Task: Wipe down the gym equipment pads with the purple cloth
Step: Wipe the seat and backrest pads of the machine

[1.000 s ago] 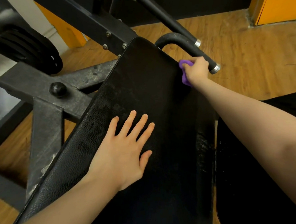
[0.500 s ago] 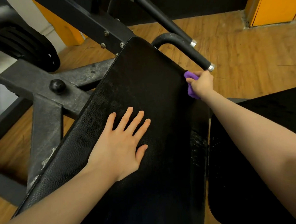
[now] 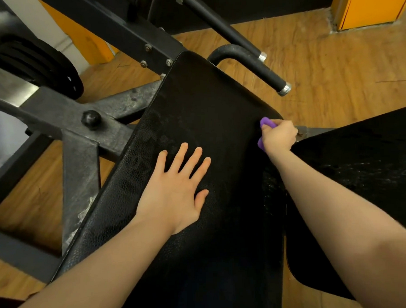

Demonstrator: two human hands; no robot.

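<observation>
A long black textured back pad (image 3: 202, 111) runs from the frame's bottom up to the machine's frame. My left hand (image 3: 175, 190) lies flat on the pad's middle with fingers spread. My right hand (image 3: 280, 137) grips the bunched purple cloth (image 3: 265, 123) and holds it against the pad's right edge, below the pad's far corner. Only small bits of the cloth show above and to the left of my fist. A second black seat pad (image 3: 362, 169) lies to the right, partly under my right forearm.
Two black padded handles with metal end caps (image 3: 251, 61) jut out beyond the pad's top right. A grey steel frame with a round knob (image 3: 90, 118) and stacked weight plates (image 3: 39, 65) stands on the left. Wooden floor (image 3: 334, 71) and an orange panel (image 3: 372, 1) lie beyond.
My right hand has slid the purple cloth down the pad's right edge toward me, away from the handle. My left hand has stayed flat on the pad.
</observation>
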